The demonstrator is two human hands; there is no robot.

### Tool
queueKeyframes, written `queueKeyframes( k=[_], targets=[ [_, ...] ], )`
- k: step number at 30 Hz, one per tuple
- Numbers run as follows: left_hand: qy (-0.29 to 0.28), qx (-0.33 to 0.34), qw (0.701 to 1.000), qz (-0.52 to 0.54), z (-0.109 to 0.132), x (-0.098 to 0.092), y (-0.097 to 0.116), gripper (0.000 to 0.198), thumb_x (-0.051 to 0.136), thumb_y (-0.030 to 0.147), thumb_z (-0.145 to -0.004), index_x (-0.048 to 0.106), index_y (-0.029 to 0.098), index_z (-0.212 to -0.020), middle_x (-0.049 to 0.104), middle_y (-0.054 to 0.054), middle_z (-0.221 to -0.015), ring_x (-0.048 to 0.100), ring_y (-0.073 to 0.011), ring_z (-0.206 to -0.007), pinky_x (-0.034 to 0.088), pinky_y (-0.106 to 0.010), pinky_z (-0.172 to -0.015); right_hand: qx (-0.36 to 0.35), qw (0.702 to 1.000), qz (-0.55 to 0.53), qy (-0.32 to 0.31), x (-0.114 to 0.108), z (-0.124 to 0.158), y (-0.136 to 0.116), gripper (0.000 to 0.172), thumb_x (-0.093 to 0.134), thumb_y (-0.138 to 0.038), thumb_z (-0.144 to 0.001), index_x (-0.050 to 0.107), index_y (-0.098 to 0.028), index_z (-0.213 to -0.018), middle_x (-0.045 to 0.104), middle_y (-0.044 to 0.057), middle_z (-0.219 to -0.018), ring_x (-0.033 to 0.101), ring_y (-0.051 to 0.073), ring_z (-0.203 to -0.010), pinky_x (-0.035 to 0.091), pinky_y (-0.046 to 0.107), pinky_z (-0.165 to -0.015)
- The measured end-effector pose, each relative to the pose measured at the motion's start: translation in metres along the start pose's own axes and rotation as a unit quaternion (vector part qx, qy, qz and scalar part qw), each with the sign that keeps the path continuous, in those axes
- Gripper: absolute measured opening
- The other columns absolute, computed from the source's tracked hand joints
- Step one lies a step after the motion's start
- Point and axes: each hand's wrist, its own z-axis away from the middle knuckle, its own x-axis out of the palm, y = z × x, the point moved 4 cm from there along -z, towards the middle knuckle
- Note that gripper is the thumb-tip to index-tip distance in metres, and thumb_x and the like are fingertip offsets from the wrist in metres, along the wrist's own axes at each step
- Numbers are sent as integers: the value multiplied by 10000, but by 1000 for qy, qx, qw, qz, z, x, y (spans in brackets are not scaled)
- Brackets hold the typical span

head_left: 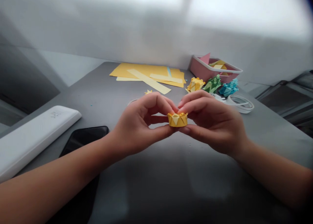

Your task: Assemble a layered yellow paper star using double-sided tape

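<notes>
- Held: one small yellow folded-paper ring (177, 120), crown-like, with paler yellow points along its upper edge.
- Position: midway between my left hand (137, 121) and my right hand (217, 123), in front of me; it appears raised off the grey table (151, 194).
- Orientation: band at the bottom, points upward; its longer visible side runs left to right, from one hand toward the other.
- Grip, left: clamped on the ring's left part, fingertips at the upper edge, thumb low.
- Grip, right: clamped on the right part in near mirror fashion, thumb under the band. Whether the fingertips reach inside the ring, I cannot tell.
- Nearer hand: neither; both touch the ring, and my fingertips almost meet above it.
- Beyond the right hand: folded-paper pieces in yellow (196, 84), green (213, 84) and blue (229, 87), beside a pink basket with a white rim (200, 69).
- Beyond the left hand: a small pale-yellow paper star (148, 92), partly hidden; farther back, flat yellow paper sheets (124, 69).
</notes>
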Motion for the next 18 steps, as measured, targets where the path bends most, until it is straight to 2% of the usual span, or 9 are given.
queueKeyframes(
  k=[4,8,12,15,18],
  targets=[
    [-6,-4,1000,-2,0,0,-2,282,796,179,-775,611,230,-982,645,-33,-1045,661,-180,-995,629,-343,-882,-10,1000,14,22,-3,-1,-2,266,804,-179,-778,725,-279,-1011,602,47,-1016,616,185,-955,610,322,-778],
    [37,46,998,-17,1,-6,1,346,825,182,-750,638,258,-1031,656,-21,-1097,635,-192,-1081,580,-392,-1003,14,998,-17,52,-5,-3,-2,184,779,-181,-805,711,-258,-957,614,37,-962,614,169,-916,595,297,-730],
    [80,100,984,-120,3,-11,8,246,826,216,-764,731,302,-973,710,-4,-999,657,-182,-969,585,-370,-928,32,998,-29,48,-3,-3,0,184,810,-233,-782,681,-255,-911,627,22,-931,615,158,-871,585,294,-713],
    [83,134,970,-185,4,-11,13,215,807,240,-790,770,351,-971,730,8,-968,667,-175,-890,585,-357,-853,30,998,-38,39,-1,-3,0,215,834,-260,-756,660,-248,-880,620,15,-909,608,151,-842,579,291,-703],
    [83,146,965,-202,5,-10,14,240,795,255,-803,773,376,-1009,740,13,-984,671,-173,-874,582,-353,-839,30,998,-38,35,0,-3,0,208,825,-245,-765,654,-250,-881,616,14,-885,596,153,-835,577,294,-698]
  ],
)
